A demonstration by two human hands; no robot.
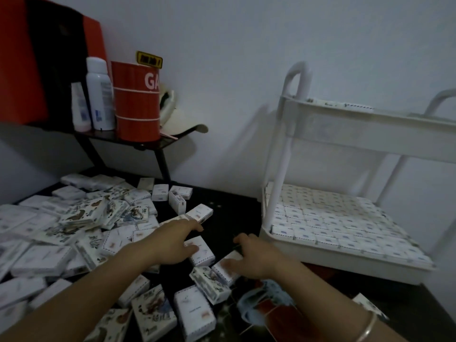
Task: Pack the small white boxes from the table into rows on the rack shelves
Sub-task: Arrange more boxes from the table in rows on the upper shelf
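Several small white boxes (pixel 74 225) lie in a loose heap on the dark table (pixel 234 213), mostly at the left and front. My left hand (pixel 172 243) reaches over the heap with straight fingers, its thumb lying on one white box (pixel 203 251). My right hand (pixel 254 257) hovers, blurred, over another box (pixel 225 269), fingers spread. The white rack (pixel 345 253) stands at the right. Its lower shelf holds tight rows of boxes (pixel 333 218). A few boxes (pixel 345 104) sit on the upper shelf.
A black raised stand (pixel 138 141) at the back left carries a red drum-shaped tin (pixel 137 104), two white bottles (pixel 98 95) and a red and black item. A silver bangle (pixel 367 327) circles my right wrist. A picture mat (pixel 266 307) lies at the table's front.
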